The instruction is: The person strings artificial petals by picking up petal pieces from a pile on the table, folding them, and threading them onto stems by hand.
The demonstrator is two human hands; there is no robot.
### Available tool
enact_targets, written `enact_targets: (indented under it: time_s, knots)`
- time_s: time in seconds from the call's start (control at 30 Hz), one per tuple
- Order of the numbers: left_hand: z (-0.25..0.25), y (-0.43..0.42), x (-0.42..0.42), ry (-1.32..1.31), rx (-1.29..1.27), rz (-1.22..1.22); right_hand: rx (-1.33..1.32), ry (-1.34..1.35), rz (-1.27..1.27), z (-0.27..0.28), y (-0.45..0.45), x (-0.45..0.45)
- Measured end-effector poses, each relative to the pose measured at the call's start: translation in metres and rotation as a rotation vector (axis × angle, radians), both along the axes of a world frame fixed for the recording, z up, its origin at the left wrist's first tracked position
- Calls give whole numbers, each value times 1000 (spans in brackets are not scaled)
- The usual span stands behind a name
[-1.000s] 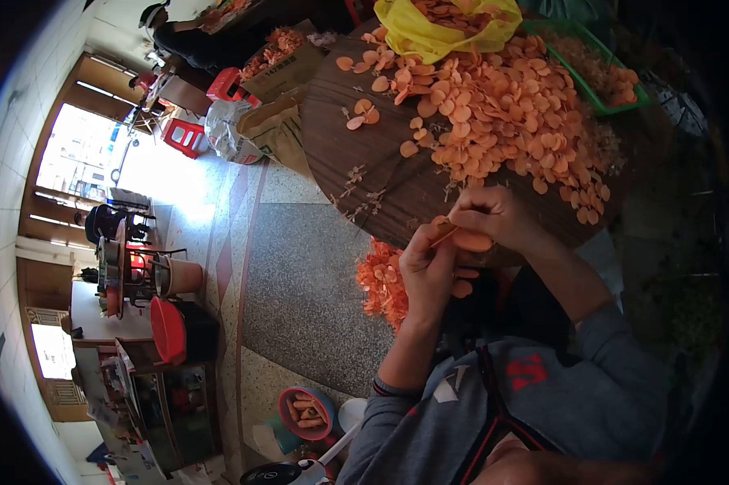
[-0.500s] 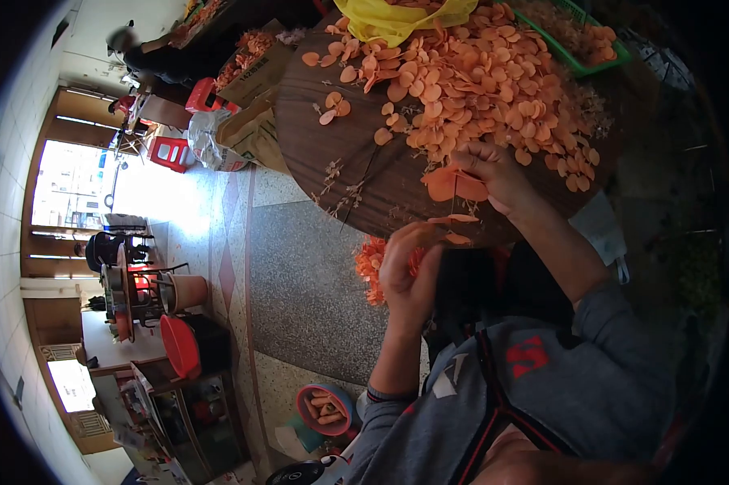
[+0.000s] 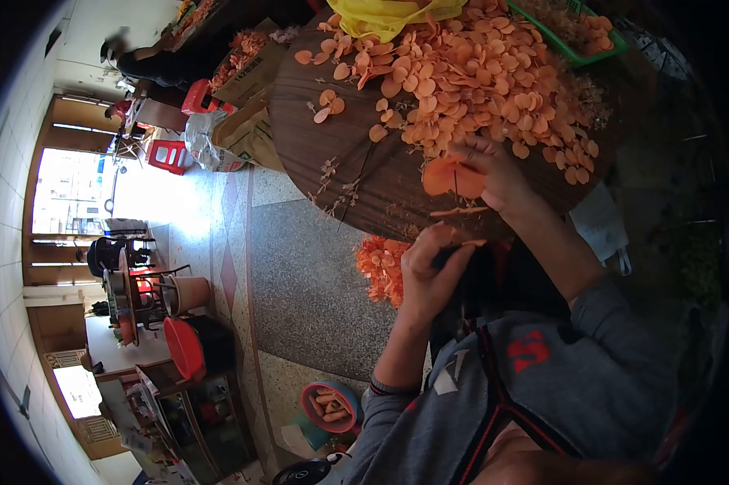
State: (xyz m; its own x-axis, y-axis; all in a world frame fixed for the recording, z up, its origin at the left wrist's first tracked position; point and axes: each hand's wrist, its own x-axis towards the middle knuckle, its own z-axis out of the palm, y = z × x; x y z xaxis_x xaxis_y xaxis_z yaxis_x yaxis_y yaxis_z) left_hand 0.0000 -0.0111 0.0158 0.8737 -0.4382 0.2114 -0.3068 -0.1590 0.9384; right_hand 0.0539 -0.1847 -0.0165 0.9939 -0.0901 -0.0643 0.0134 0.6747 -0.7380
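Note:
Above the table's near edge, my right hand (image 3: 494,171) is closed on the top of a thin stem with large round orange petals (image 3: 453,178). Lower and to the left is my left hand (image 3: 433,263), its thumb and fingers pinched around the stem's lower part, where small orange pieces stick out. A loose pile of round orange petals (image 3: 477,85) covers much of the brown round table (image 3: 308,133). Dry thin sprigs (image 3: 344,194) lie near the table's left edge. Beneath that edge, beside my left hand, hangs or stands an orange bunch (image 3: 378,267).
A yellow bag (image 3: 388,18) and a green basket (image 3: 574,52) are at the table's far side. Left of it stand a cardboard box (image 3: 255,77) and red stools (image 3: 166,155). A co-worker (image 3: 150,65) is at the upper left. A tub (image 3: 332,406) stands on the floor.
My hands have moved apart from close together, with the right hand going up over the table with petals. The camera view has shifted slightly, and the left fingers have closed in again.

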Motion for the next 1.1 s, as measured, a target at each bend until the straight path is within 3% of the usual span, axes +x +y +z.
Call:
enact_targets:
  time_s: [0.1,0.3,0.37,0.43,0.5,0.6,0.7,0.8,0.9,1.0,1.1]
  knots:
    - [4,7,-6,-121,1,-186,68,58,-147,20,-13,4]
    - [9,17,-21,-169,172,-245,-6,-47,-118,-8,-44,19]
    - [23,15,-15,188,-176,-198,20,0,-134,-1,-40,15]
    - [26,15,-2,306,-330,-114,20,-18,-58,3,-34,9]
    - [12,14,22,178,-296,-5,38,0,2,2,-22,1]
    - [18,-7,31,-330,33,-80,19,26,55,0,-12,1]
    - [10,-17,31,-41,85,-166,-2,47,86,-4,-7,-3]
    - [-6,-20,25,253,-142,-135,-10,15,57,-3,-6,-7]
    - [7,-15,15,62,65,-92,37,-26,27,-11,-11,-2]
    - [12,-12,4,-327,218,-142,75,-99,17,-16,-23,6]
    - [19,-8,-10,-385,316,-121,74,-140,19,-23,-33,11]
